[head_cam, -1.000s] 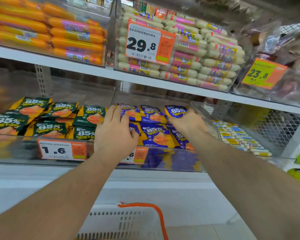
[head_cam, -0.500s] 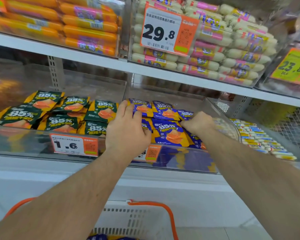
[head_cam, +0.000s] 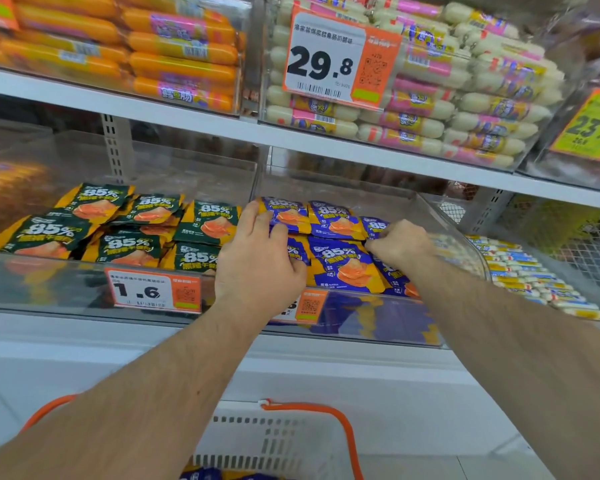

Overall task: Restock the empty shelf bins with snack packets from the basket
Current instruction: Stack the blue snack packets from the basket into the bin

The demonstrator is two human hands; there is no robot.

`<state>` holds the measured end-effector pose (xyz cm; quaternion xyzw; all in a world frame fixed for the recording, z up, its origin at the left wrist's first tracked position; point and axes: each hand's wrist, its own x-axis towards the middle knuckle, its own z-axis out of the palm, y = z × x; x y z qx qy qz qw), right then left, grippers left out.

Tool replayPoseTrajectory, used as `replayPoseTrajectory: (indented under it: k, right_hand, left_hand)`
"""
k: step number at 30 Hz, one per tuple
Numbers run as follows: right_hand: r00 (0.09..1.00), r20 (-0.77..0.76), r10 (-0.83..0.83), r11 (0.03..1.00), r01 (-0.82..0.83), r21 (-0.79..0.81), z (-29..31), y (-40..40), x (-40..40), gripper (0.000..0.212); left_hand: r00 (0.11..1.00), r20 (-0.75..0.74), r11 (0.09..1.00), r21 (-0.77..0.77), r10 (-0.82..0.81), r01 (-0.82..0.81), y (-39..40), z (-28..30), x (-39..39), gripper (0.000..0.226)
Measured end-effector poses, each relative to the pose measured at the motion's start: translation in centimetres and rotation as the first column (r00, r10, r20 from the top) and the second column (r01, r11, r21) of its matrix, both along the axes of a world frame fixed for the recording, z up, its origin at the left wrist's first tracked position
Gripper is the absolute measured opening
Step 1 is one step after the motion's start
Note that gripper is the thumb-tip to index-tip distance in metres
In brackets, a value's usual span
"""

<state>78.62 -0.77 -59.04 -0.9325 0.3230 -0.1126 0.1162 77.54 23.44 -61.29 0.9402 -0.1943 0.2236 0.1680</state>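
Note:
Blue-and-yellow snack packets (head_cam: 343, 268) lie in a clear shelf bin (head_cam: 378, 323) at centre. My left hand (head_cam: 257, 265) lies on the bin's left side, fingers reaching over the back packets while the thumb pinches a front packet against the palm. At the right side my right hand (head_cam: 400, 245) has curled fingers that grip the edge of a blue packet. Below, the white basket (head_cam: 278, 441) with orange handles holds a few blue packets (head_cam: 201, 474), mostly cut off by the frame's edge.
Green packets (head_cam: 132, 244) fill the clear bin to the left, with a 1.6 price tag (head_cam: 153, 291). A bin of small white-and-blue sticks (head_cam: 534, 271) stands at the right. The upper shelf (head_cam: 187, 116) carries orange and white sausages.
My left thumb has curled in onto a blue packet and my right fingers have closed tighter. The view has tipped downward, bringing more of the basket into sight.

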Motion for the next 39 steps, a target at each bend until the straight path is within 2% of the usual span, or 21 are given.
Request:
replayPoseTrajectory:
  k: [5,14,20,22,25,29,32,34,36,37,39]
  right_hand:
    - [0.994,0.018,0.103,0.994,-0.104,0.038,-0.1,-1.3,0.4,0.025]
    - [0.994,0.046,0.103,0.985,-0.108,0.134,0.2,-0.9,0.0,0.024]
    - [0.959,0.282,-0.03,0.99,-0.01,0.138,0.9,1.3,-3.3,0.013]
    - [0.911,0.41,0.04,0.999,-0.032,-0.027,0.6,3.0,-5.1,0.013]
    - [0.769,0.554,0.319,0.939,-0.175,-0.297,-0.6,6.2,-7.5,0.015]
    - [0.546,0.68,0.489,0.872,-0.295,-0.39,-2.6,11.3,-9.5,0.014]
    - [0.448,0.762,0.468,0.875,-0.355,-0.33,-5.4,15.2,-10.4,0.012]
    - [0.475,0.789,0.39,0.895,-0.397,-0.204,-8.4,17.7,-10.9,0.014]
    - [0.577,0.756,0.308,0.904,-0.425,-0.044,-12.0,19.5,-11.3,0.013]
    - [0.662,0.691,0.292,0.901,-0.433,0.033,-14.0,19.9,-11.5,0.011]
    - [0.838,0.438,0.326,0.889,-0.43,0.161,-18.3,19.8,-11.8,0.009]
  left_hand:
    - [1.0,0.003,1.0,0.004,0.001,-0.001,0.0,0.0,0.0,0.055]
    - [0.999,0.029,1.0,-0.011,-0.016,0.016,0.0,-0.3,0.3,0.052]
    - [0.997,0.053,0.998,0.043,-0.054,0.051,0.4,-0.2,0.3,0.05]
    - [0.995,0.077,0.998,0.02,-0.065,0.063,0.6,-0.1,0.2,0.047]
    - [0.981,0.152,0.988,-0.08,-0.121,0.134,1.0,-0.6,-0.9,0.038]
    - [0.907,0.323,0.915,-0.209,-0.268,0.345,2.1,-2.7,-4.4,0.036]
    - [0.888,0.283,0.855,-0.278,-0.363,0.438,3.5,-5.9,-6.4,0.038]
    - [0.897,0.157,0.844,-0.304,-0.413,0.441,4.9,-8.9,-7.0,0.038]
    - [0.897,-0.059,0.861,-0.313,-0.439,0.401,6.7,-11.9,-7.7,0.032]
    - [0.888,-0.172,0.881,-0.304,-0.425,0.363,7.6,-13.3,-8.1,0.029]
    - [0.861,-0.351,0.919,-0.276,-0.368,0.28,9.3,-16.1,-8.7,0.027]
